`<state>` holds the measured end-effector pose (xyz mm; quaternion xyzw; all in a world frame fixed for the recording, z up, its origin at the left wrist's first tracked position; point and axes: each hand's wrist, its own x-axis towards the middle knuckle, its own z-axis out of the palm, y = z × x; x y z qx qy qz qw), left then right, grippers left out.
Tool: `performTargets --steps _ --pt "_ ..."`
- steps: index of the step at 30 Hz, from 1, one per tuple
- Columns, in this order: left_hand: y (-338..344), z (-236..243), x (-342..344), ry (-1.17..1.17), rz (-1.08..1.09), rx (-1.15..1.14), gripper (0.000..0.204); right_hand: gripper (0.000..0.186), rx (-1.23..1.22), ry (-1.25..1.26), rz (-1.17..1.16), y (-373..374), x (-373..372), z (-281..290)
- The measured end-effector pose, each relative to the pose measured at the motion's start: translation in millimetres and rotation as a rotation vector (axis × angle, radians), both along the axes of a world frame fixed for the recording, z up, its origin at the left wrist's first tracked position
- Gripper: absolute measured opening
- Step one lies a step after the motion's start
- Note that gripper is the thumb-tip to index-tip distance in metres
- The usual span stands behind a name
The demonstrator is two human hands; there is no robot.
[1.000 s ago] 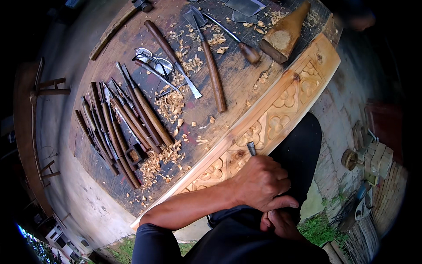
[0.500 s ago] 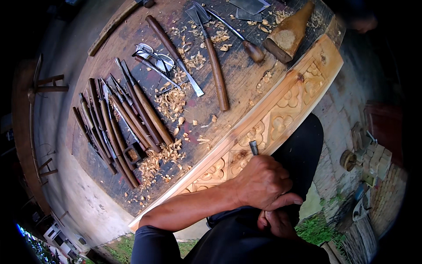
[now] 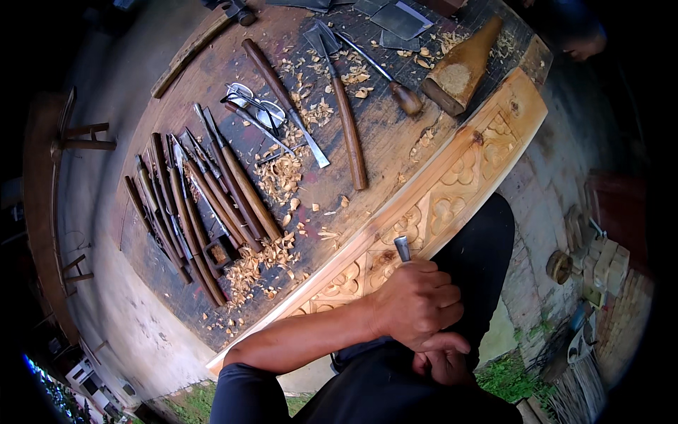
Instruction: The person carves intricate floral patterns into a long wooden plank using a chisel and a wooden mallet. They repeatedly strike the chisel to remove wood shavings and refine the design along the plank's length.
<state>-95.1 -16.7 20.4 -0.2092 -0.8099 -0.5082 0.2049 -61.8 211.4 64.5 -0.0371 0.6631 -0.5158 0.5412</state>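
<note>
L hand (image 3: 420, 300) clamping chisel (image 3: 402, 248), R of ctr

Steel tip is poking out over the carved board (image 3: 429, 203); R hand (image 3: 446, 364) is sitting just below, can't tell its grip. Board is running diag., lower L to upper R, along the edge of the bench (image 3: 385, 159). Bare benchtop is leaving room betw. board & shavings (image 3: 245, 274), approx. ctr.
</note>
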Motion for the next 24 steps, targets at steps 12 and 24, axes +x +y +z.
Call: performTargets --steps 12,24 --pt "14 -4 15 0.325 0.164 -0.396 0.032 0.031 0.203 0.698 0.214 34 -79 35" --pt "-5 9 56 -0.162 0.619 -0.475 0.067 0.037 -0.237 1.290 0.491 -114 -134 106"
